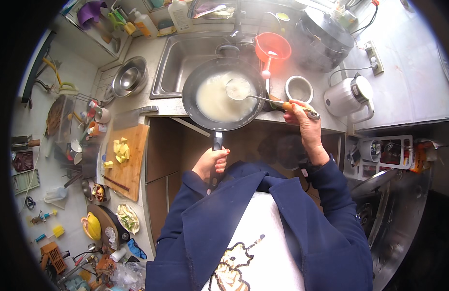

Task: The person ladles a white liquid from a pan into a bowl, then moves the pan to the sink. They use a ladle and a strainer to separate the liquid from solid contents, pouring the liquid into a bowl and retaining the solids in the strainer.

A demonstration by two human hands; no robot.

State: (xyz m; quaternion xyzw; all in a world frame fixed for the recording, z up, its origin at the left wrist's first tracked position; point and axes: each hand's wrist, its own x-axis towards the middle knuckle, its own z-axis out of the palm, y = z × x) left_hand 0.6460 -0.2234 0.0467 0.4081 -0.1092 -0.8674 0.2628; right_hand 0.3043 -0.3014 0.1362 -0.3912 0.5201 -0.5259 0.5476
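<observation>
My left hand (214,162) grips the handle of a dark wok (190,92), which is held over the front edge of the steel sink. Cloudy whitish liquid (213,105) fills the wok's bottom, and steam hangs above it. Closed around the wooden handle of a metal ladle (238,89), my right hand (307,125) is to the right of the wok. The ladle's bowl is in or just over the liquid; its exact depth is unclear.
A steel sink (169,69) lies behind the wok. Rightward are a red plastic strainer or scoop (272,46), a white-rimmed bowl (299,90) and a white kettle (341,96). Leftward, a cleaver (126,118) lies by a cutting board (137,156) with yellow chunks; steel bowls (129,77) stand behind.
</observation>
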